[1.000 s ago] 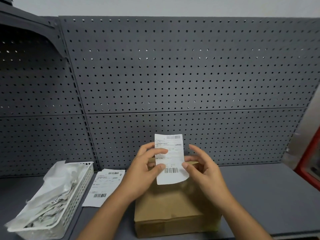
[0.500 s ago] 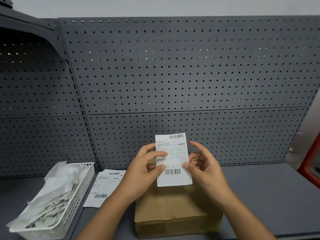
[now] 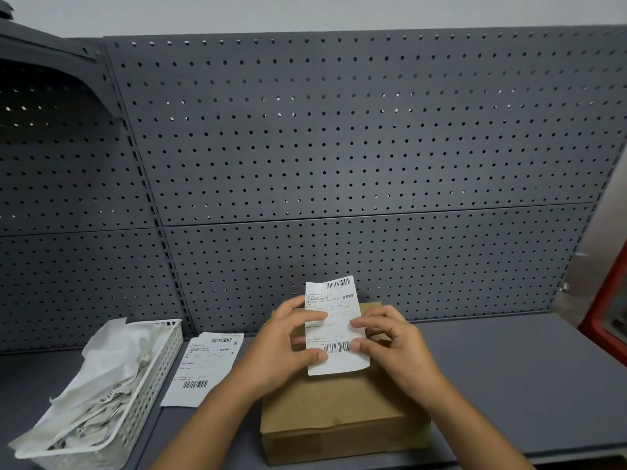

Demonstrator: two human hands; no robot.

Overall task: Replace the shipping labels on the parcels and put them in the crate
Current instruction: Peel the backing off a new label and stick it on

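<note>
Items, left to right, placed from the grip at centre:

1. Basket [image 3: 152, 371]: white plastic lattice, far to the left of the grip, on the grey shelf [image 3: 509, 385]. It is packed with crumpled paper scraps [image 3: 101, 368], some showing barcode print, which rise above the rim.

2. Spare label [image 3: 203, 368]: a white printed sheet with barcodes at top and bottom. It lies flat on the shelf between the basket and the left forearm, just left of the grip.

3. Left hand [image 3: 288, 347]: its thumb and fingers pinch the left edge of the label [image 3: 334, 327], the thumb lying on the printed face near the lower barcode.

4. Label: a white slip, printed side towards the person, held nearly upright with a slight tilt. It is caught between both hands.

5. Box [image 3: 339, 412]: brown cardboard, closed, sitting flat on the shelf directly under the grip. The label's lower edge hangs above its top face, and whether it touches cannot be told.

6. Right hand [image 3: 393, 344]: curled fingers pinch the label's right edge at two heights.

7. Pegboard [image 3: 339, 147]: grey perforated panels behind the grip, across the whole width.

8. Red frame [image 3: 604, 300]: far to the right of the grip, cut by the picture's edge.
</note>
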